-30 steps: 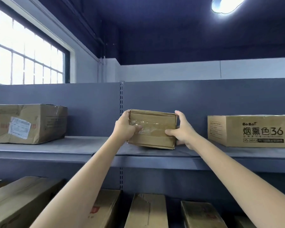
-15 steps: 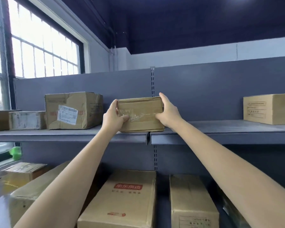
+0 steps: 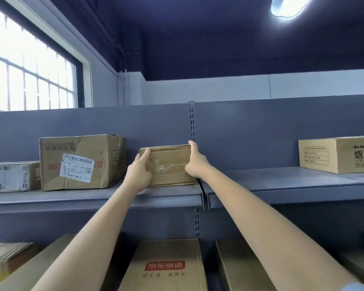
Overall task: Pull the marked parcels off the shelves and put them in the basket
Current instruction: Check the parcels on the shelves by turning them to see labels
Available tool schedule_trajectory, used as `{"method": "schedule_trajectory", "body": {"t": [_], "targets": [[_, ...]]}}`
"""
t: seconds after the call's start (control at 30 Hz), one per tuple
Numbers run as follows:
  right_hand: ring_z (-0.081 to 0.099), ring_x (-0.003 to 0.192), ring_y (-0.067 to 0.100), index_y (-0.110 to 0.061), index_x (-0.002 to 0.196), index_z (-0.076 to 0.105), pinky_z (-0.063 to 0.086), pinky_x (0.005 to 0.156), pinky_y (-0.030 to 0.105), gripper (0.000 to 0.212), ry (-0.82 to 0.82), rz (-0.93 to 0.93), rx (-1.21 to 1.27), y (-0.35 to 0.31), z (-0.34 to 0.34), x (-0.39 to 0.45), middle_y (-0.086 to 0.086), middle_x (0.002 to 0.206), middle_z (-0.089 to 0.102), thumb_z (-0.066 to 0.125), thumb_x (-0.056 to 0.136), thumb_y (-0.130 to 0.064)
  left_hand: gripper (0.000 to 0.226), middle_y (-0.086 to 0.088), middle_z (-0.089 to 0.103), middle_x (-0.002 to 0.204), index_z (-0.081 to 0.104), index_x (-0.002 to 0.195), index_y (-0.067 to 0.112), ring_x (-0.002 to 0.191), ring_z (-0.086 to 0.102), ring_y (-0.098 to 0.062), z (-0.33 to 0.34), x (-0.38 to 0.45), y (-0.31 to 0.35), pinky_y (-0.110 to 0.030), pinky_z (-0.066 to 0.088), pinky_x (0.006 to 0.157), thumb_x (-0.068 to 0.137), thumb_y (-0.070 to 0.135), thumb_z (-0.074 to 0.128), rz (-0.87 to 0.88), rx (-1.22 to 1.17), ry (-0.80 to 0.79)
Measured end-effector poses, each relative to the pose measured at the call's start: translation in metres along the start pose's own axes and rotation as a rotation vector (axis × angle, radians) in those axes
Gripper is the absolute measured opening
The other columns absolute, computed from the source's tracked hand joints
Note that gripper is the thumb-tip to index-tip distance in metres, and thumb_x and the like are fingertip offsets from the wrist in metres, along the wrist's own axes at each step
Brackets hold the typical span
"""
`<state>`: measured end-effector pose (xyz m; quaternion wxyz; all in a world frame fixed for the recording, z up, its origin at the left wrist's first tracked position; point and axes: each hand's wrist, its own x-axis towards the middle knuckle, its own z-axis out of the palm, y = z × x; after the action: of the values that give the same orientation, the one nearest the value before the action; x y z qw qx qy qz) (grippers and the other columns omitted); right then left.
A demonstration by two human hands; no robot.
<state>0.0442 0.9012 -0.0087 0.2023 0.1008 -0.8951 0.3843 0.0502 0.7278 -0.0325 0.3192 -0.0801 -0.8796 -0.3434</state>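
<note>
Parcel: small brown taped box [image 3: 168, 164], sitting on the upper shelf [image 3: 93, 198] at its right end, just left of the gap between shelf boards.
Left hand: the left hand [image 3: 139, 172] grasps the parcel's left side, fingers wrapped over the near face and top left corner.
Right hand: the right hand [image 3: 194, 162] grasps the parcel's right side, fingers up along its right edge.
Left neighbour: large dented box [image 3: 80, 161] with a white shipping label, just left of the parcel, apart from it.
Far left: low labelled box [image 3: 13, 177] touching the dented box.
Right: printed box [image 3: 338, 157] on the right shelf board, well apart.
Lower shelf: red-logo box [image 3: 166, 267] below, near, between the arms.
Backdrop: window [image 3: 25, 68] at upper left.
</note>
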Motion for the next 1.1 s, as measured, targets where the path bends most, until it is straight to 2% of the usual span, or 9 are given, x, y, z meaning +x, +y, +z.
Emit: {"method": "schedule_trajectory", "body": {"t": [0.1,0.23,0.4,0.53,0.7,0.83,0.93,1.03,1.1], "targets": [[0.052,0.072,0.014,-0.037,0.144,0.003,0.044,0.056,0.024,0.089,-0.028,0.004,0.093,0.007,-0.006,-0.002,0.011,0.124,0.047,0.051,0.081,0.006,0.074,-0.009,0.022,0.155,0.022,0.147,0.026,0.136,0.032,-0.031,0.004,-0.003,0.001,-0.036,0.03,0.108,0.082,-0.006,0.037,-0.003,-0.037,0.05],[0.048,0.118,0.028,-0.033,0.145,0.014,0.044,0.079,0.032,0.09,-0.05,-0.014,0.227,0.016,-0.018,-0.01,0.008,0.145,0.036,0.06,0.076,0.003,0.073,-0.01,0.032,0.149,0.022,0.147,0.022,0.131,0.038,-0.03,0.008,-0.008,0.011,-0.038,0.033,0.107,0.081,-0.003,0.042,-0.017,-0.093,0.108],[0.059,0.099,0.031,-0.03,0.133,0.029,0.052,0.07,0.037,0.074,-0.013,-0.042,0.308,0.017,-0.027,-0.02,0.013,0.12,0.053,0.06,0.074,0.003,0.068,-0.012,0.033,0.135,0.021,0.146,0.032,0.093,0.051,-0.027,0.001,-0.012,0.028,-0.038,0.05,0.085,0.086,0.007,0.042,-0.085,-0.234,0.162],[0.057,0.098,0.024,-0.028,0.119,0.035,0.053,0.083,0.045,0.049,0.05,-0.098,0.379,0.019,-0.03,-0.028,0.004,0.111,0.051,0.064,0.079,-0.025,0.043,-0.012,0.038,0.127,0.048,0.127,0.026,0.078,0.054,-0.024,-0.005,-0.016,0.034,-0.036,0.051,0.073,0.088,0.013,0.039,-0.121,-0.391,0.201],[0.041,0.066,0.012,-0.02,0.079,0.034,0.043,0.059,0.027,0.026,0.224,-0.123,0.427,0.013,-0.027,-0.031,-0.005,0.076,0.041,0.053,0.089,-0.036,0.009,-0.022,0.05,0.119,0.05,0.092,0.02,0.073,0.044,-0.018,-0.01,-0.018,0.033,-0.025,0.033,0.048,0.094,0.026,0.044,-0.128,-0.449,0.323],[0.044,0.069,0.012,-0.015,0.09,0.037,0.052,0.077,0.039,0.023,0.203,-0.035,0.416,0.014,-0.021,-0.028,-0.002,0.082,0.044,0.057,0.088,-0.025,0.036,-0.014,0.055,0.111,0.044,0.126,0.024,0.083,0.05,-0.02,-0.006,-0.018,0.023,-0.026,0.042,0.062,0.092,0.023,0.053,-0.14,-0.439,0.261],[0.05,0.085,0.014,-0.015,0.107,0.047,0.046,0.075,0.03,0.028,0.288,-0.051,0.472,0.013,-0.02,-0.027,-0.004,0.097,0.051,0.063,0.085,-0.022,0.061,-0.002,0.054,0.086,0.033,0.14,0.02,0.075,0.054,-0.013,-0.008,-0.017,0.026,-0.029,0.05,0.065,0.087,0.022,0.063,-0.166,-0.478,0.192],[0.053,0.091,0.013,-0.011,0.113,0.059,0.04,0.077,0.023,0.036,0.457,-0.102,0.468,0.007,-0.031,-0.024,-0.006,0.095,0.055,0.069,0.079,-0.014,0.052,-0.004,0.056,0.083,0.045,0.122,0.015,0.078,0.058,-0.021,-0.006,-0.015,0.037,-0.044,0.055,0.079,0.078,0.019,0.074,-0.187,-0.514,0.078],[0.058,0.089,0.016,-0.009,0.106,0.065,0.043,0.073,0.022,0.031,0.562,-0.109,0.452,0.001,-0.046,-0.018,-0.002,0.091,0.061,0.064,0.076,-0.001,0.032,-0.008,0.061,0.082,0.054,0.1,0.011,0.072,0.057,-0.021,-0.003,-0.015,0.041,-0.037,0.051,0.068,0.077,0.017,0.075,-0.179,-0.498,-0.062]]}}
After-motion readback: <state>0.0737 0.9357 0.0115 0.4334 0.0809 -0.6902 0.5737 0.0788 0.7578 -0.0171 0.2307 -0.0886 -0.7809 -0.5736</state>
